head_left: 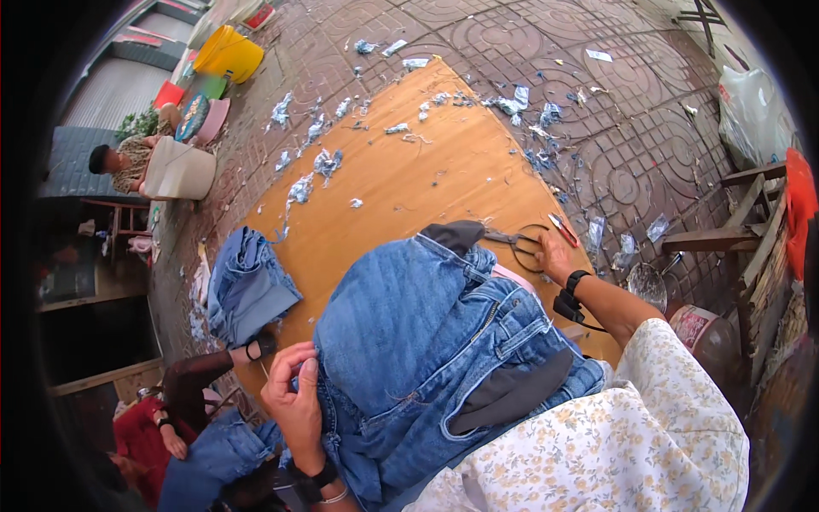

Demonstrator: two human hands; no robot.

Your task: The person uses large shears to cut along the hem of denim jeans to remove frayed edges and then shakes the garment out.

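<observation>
1. Work appears under way: the jeans point(426, 341) lie bunched on the near end of the bench point(409, 171), with the left hand point(294, 397) closed, pinching their edge.
2. The right hand point(553, 256) rests on the scissors point(520, 243), fingers curled at the handles; grip uncertain.
3. Fabric scraps point(311, 166) litter the bench; folded denim point(247, 286) lies to the left. A red-handled tool point(563, 230) is just beside the right hand.
4. Another person's arm point(213, 371) reaches in at lower left.

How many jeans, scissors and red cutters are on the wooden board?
Jeans: 2, a pair under the left hand at and a folded pair
Scissors: 1, by the right hand
Red cutter: 1
Total: 4
</observation>
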